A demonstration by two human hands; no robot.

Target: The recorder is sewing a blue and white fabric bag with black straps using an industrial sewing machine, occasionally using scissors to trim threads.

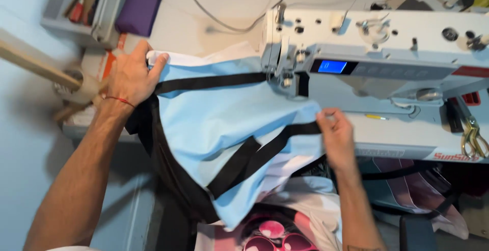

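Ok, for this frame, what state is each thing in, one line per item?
Left hand: flat on the fabric's far edge, fingers spread.
Right hand: pinching the fabric's near edge at the black strap.
Light blue fabric: spread across the machine bed, hanging off towards the person.
Black strap: lying flat, running under the sewing head.
Sewing machine display: lit blue.
Gold scissors: closed, resting on the machine bed.

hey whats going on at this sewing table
A person is working light blue fabric with black straps at a white sewing machine. The left hand presses flat on the far left edge of the fabric, next to one strap that runs toward the needle area. The right hand pinches the fabric edge where another strap ends, just in front of the machine. The fabric drapes off the table toward the person's lap. Gold scissors lie at the right.
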